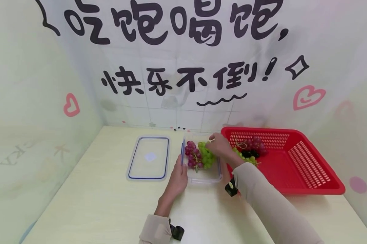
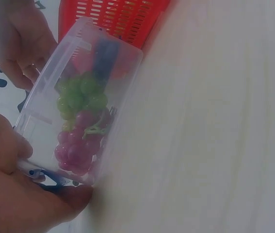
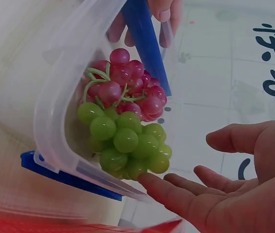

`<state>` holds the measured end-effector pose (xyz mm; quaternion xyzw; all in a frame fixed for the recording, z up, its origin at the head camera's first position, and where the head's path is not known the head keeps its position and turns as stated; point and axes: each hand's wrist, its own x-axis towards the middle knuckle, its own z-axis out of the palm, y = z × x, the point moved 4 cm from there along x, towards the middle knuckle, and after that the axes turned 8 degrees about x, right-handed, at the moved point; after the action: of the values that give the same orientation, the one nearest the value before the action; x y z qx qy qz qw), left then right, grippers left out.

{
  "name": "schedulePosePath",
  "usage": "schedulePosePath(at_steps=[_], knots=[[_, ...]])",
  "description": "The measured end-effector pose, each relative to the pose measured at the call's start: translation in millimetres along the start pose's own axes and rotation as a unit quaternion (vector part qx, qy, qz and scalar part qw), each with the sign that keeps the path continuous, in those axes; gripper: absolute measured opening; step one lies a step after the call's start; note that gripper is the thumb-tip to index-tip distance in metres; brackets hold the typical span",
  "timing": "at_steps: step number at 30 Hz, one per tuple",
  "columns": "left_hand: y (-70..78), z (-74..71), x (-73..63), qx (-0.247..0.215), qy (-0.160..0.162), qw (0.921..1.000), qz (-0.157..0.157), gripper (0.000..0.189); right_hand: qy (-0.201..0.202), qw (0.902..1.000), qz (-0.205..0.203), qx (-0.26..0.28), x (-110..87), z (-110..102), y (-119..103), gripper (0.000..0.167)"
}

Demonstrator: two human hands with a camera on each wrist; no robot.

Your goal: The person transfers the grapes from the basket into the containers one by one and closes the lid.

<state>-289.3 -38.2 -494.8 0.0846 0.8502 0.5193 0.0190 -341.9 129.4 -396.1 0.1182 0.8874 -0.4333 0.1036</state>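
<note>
A clear plastic food container [image 1: 198, 181] with blue clips sits at the middle of the table. Inside it lie a bunch of red grapes [image 3: 122, 87] on the left and a bunch of green grapes [image 3: 127, 141] beside it. My left hand [image 1: 178, 178] grips the container's left wall at the blue clip, thumb on one side and fingers on the other. Over the right part of the container is my right hand [image 1: 221, 146], its fingers extended and spread. In the right wrist view one fingertip is right at the green grapes, with nothing held.
A clear lid [image 1: 150, 169] with a blue seal lies flat left of the container. To the right stands a red basket [image 1: 284, 169], holding more red grapes [image 1: 254, 144], dark grapes [image 1: 250, 154] and green grapes [image 1: 247, 160]. A printed wall [image 1: 171, 118] rises behind the table.
</note>
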Motion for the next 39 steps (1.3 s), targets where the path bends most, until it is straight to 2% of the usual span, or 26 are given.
schedulePosePath(at_steps=[11, 15, 25, 29, 39], knots=[[0.1, 0.0, 0.2, 0.004, -0.003, 1.0, -0.004, 0.055, 0.026, 0.9979, 0.0, 0.059, -4.5, -28.0, 0.4, 0.039], [-0.3, -0.1, 1.5, 0.002, -0.005, 0.9999, -0.009, 0.055, 0.033, 0.998, -0.002, 0.054, -3.1, -35.2, 1.8, 0.037], [1.4, 1.1, 1.4, -0.006, -0.009, 0.9998, -0.016, 0.055, 0.028, 0.9978, -0.044, 0.042, -5.1, -55.8, 6.6, 0.036], [1.5, 0.8, 2.3, -0.004, -0.009, 0.9998, -0.018, 0.055, 0.042, 0.9976, -0.039, 0.039, -2.6, -67.5, 14.3, 0.042], [1.2, 1.3, 2.6, -0.003, -0.011, 0.9998, -0.017, 0.055, 0.036, 0.9971, -0.046, 0.049, 2.3, -92.3, 32.3, 0.048]])
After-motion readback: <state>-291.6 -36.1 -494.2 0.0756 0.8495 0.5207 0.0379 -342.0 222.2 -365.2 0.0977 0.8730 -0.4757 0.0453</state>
